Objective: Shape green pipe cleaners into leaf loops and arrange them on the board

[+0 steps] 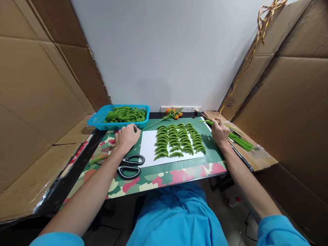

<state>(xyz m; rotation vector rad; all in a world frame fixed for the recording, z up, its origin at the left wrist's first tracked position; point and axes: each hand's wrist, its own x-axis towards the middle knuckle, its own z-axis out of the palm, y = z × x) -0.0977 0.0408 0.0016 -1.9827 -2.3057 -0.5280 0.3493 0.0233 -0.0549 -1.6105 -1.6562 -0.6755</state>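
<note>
My left hand (128,136) is closed, fingers curled down, beside the white sheet (147,148). A thin green flower stem (152,125) runs from its fingertips to an orange-and-green fuzzy flower (174,113); whether they grip it is unclear. My right hand (220,132) is closed at the mat's right side, pinching a green fuzzy stem (208,121) whose tip points left. Curved green chenille pieces (174,139) lie on the sheet in several columns. Black-and-grey scissors (130,167) rest below my left hand, handles toward the sheet, blades hidden under my forearm.
A blue basket (96,119) of green chenille pieces stands at the back left. Thin green stems (242,141) lie bundled at the right. Cardboard walls (294,95) flank the green mat (210,150). Power sockets (188,109) and twisted yellow wire (237,83) are behind.
</note>
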